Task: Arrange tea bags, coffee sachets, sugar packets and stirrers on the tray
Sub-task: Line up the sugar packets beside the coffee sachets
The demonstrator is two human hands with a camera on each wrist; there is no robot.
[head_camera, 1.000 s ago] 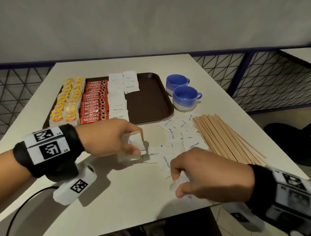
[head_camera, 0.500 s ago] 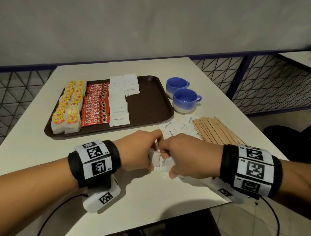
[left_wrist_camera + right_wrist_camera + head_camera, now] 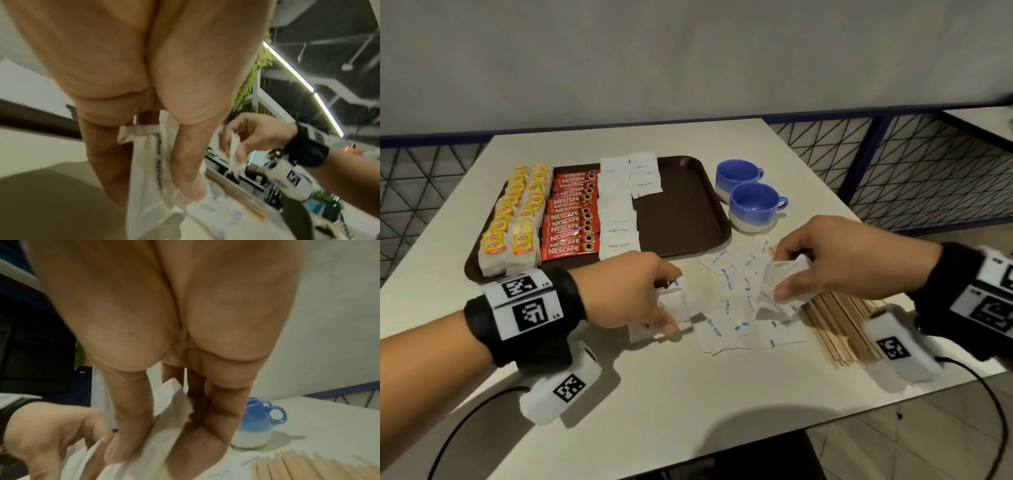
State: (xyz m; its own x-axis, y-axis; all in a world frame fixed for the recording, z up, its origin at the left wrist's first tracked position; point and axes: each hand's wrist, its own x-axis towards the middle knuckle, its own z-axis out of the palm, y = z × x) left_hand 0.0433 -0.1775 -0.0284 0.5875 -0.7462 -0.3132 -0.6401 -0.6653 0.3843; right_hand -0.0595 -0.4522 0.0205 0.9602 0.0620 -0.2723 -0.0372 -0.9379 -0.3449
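Note:
The brown tray (image 3: 685, 212) holds rows of yellow tea bags (image 3: 517, 219), red coffee sachets (image 3: 570, 224) and white sugar packets (image 3: 618, 209). Loose sugar packets (image 3: 726, 325) lie on the table in front of it. My left hand (image 3: 664, 308) grips a small stack of sugar packets (image 3: 148, 170) just above the table. My right hand (image 3: 787, 277) pinches a few more sugar packets (image 3: 164, 431), lifted over the loose ones. Wooden stirrers (image 3: 835, 325) lie in a bundle under and right of the right hand.
Two blue cups (image 3: 751, 205) stand right of the tray. The right half of the tray is bare. The table's front edge (image 3: 722, 455) runs close below my wrists, and a blue mesh railing (image 3: 928, 164) stands beyond the table on the right.
The hands met over the packets half a second ago and have since drawn apart. The right hand moved right and up with packets; the left stayed low with its stack.

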